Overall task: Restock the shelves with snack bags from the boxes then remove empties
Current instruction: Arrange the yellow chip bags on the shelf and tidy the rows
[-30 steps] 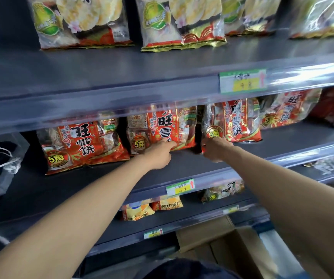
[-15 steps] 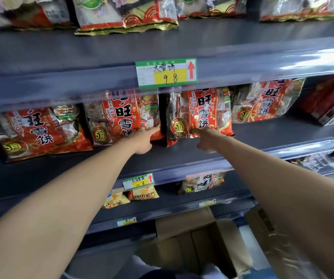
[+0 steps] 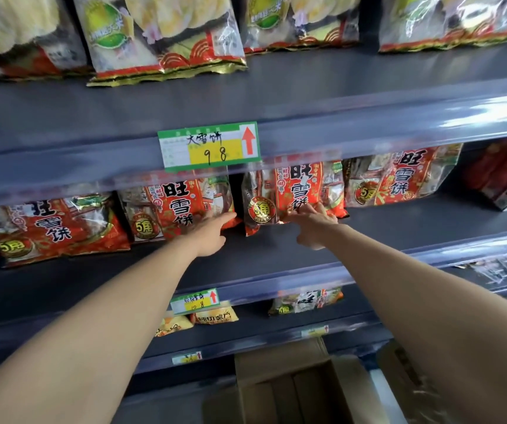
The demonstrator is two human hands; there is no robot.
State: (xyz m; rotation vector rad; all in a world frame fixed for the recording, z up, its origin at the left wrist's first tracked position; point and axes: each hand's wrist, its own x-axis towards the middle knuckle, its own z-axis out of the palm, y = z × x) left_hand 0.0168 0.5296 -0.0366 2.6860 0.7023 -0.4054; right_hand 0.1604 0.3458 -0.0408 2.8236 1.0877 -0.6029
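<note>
Red rice-cracker snack bags stand in a row on the middle grey shelf (image 3: 405, 221). My left hand (image 3: 211, 232) reaches in with straight fingers, and its fingertips touch the lower right corner of one red bag (image 3: 175, 203). My right hand (image 3: 315, 224) lies with spread fingers against the bottom of the neighbouring red bag (image 3: 295, 188); its thumb hangs below. A dark gap separates these two bags. Neither hand is curled round a bag. An open brown cardboard box (image 3: 276, 362) sits on the floor below the shelves.
More red bags stand at the far left (image 3: 56, 228) and right (image 3: 399, 179). Pale snack bags (image 3: 160, 35) fill the top shelf above a price tag (image 3: 209, 146). Red cartons (image 3: 503, 175) lie at the right. A second box (image 3: 399, 371) stands lower right.
Both hands have loosened from gripping the bags' bottom edges to touching them with straighter fingers. The two bags stand more upright, and my view has shifted right and down.
</note>
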